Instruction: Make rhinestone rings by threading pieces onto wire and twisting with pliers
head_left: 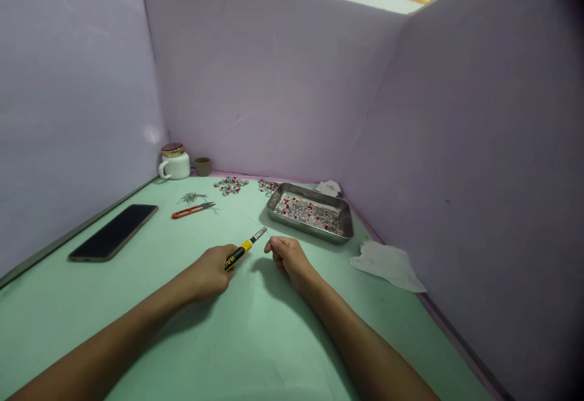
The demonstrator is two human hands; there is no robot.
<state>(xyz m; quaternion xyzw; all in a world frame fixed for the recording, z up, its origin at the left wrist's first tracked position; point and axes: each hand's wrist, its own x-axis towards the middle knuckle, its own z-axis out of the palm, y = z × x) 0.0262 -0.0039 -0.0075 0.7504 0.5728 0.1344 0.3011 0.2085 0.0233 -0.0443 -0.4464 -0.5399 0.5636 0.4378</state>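
Observation:
My left hand (214, 272) is wrapped round a yellow and black utility knife (238, 255), whose metal end points up and to the right. Just right of that tip, my right hand (287, 256) pinches a thin, pale thread (267, 232) between thumb and fingertips. The thread is very faint, so whether it touches the metal is unclear. Beyond my right hand lies a metal tray (314, 232) with loose clear, red and amber beads (298, 207) in it. Clusters of red and clear beadwork (230, 185) rest behind, partly hidden by the tray on the right.
Orange-handled thread snips (192, 210) lie near a pile of thin wire-like pieces (191, 197). A phone (115, 232) is at the left. A white lidded mug (175, 165) and small brown cup (202, 166) stand at the back. White tissue (387, 263) lies right; purple panels (274, 78) enclose the table.

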